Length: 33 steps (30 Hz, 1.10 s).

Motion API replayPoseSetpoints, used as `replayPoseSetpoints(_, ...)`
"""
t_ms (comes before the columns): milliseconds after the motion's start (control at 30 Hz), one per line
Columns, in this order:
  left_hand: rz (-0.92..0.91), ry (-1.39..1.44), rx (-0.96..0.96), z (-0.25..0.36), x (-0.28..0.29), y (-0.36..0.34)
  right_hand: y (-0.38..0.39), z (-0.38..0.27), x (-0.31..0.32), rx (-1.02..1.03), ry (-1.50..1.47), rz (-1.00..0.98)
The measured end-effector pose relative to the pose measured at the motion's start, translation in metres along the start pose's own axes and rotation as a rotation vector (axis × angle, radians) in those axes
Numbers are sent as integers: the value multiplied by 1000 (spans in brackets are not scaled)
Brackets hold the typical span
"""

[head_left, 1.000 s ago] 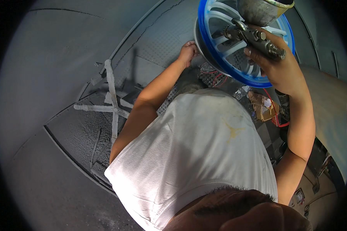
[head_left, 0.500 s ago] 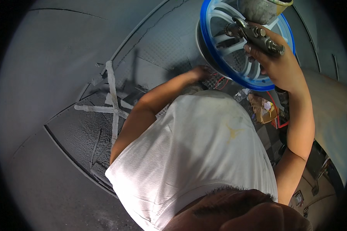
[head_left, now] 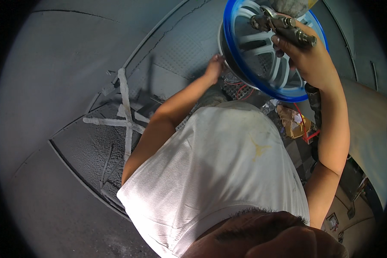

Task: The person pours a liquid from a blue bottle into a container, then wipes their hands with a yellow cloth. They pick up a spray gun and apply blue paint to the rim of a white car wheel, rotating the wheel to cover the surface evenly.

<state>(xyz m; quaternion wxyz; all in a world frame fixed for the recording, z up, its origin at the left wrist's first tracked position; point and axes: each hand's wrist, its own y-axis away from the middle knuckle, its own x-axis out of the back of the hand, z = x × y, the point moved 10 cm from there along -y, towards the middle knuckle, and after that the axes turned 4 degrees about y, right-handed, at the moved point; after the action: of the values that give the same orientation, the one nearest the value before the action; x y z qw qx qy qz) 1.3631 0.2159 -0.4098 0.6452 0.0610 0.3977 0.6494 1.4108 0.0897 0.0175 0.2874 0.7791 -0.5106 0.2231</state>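
Note:
A wheel rim (head_left: 276, 95) with a glossy blue outer lip and pale spokes stands tilted at the top right of the head view. Its back edge meets the curled fingers of my left hand (head_left: 215, 69), which appear to grip it; the fingertips are partly hidden. In front of the spokes, my right hand (head_left: 307, 58) is wrapped round a metal spray gun (head_left: 284, 29). A stained paint cup (head_left: 292, 6) sits on top of the gun, cut off by the view's upper edge. The gun's handle continues down beside my right wrist.
On the left is a pale, paint-crusted stand of crossed bars (head_left: 127, 118). Below the wheel, a red hose (head_left: 297, 111) runs past an opened cardboard box (head_left: 293, 122) with crumpled material. A grey wall (head_left: 69, 64) curves round the far left.
My left hand has moved up and slightly left along the wheel's back edge. The wheel's spokes have turned. The spray gun and its cup have shifted slightly; my right hand still holds the gun.

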Motion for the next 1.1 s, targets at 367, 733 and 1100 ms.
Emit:
replayPoseSetpoints(367,-217,-143,324,-77,-35,45,55,44,65,-13,-391,410)
replayPoseSetpoints(733,-300,-116,602,-123,-55,48,238,182,142,-507,-93,784)
replayPoseSetpoints(1100,-258,-155,648,-158,-39,4,265,242,87,-604,-136,834)
